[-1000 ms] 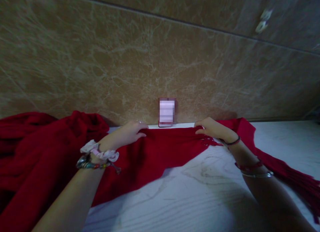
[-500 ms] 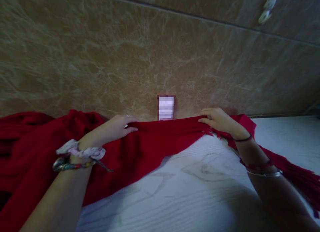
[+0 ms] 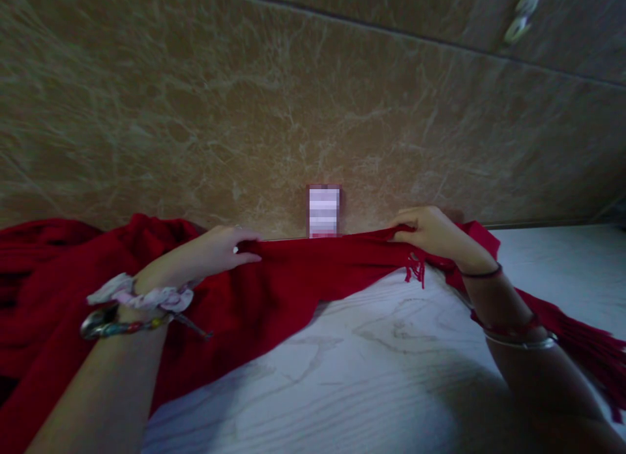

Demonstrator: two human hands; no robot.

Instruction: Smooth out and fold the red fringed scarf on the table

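A red fringed scarf (image 3: 283,291) stretches across the white wood-grain surface, its far edge pulled nearly straight between my hands. My left hand (image 3: 218,250) grips that edge left of the middle, thumb below and fingers above. Farther right, my right hand (image 3: 433,233) pinches the same edge close to a fringed end, where a few tassels (image 3: 415,268) dangle beneath the fingers. The bulk of the cloth lies bunched in folds at the left. Another fringed part (image 3: 587,340) spreads out beyond my right forearm.
A brown marbled wall (image 3: 274,115) rises right behind the white surface (image 3: 342,376). Against it stands a small phone-like rectangle (image 3: 324,209) with a blurred face, its bottom hidden by the scarf. A pale fitting (image 3: 523,17) is fixed to the wall at upper right.
My left hand has shifted slightly left along the scarf's edge. My right hand has risen a little, and the tassels below it now hang down more freely.
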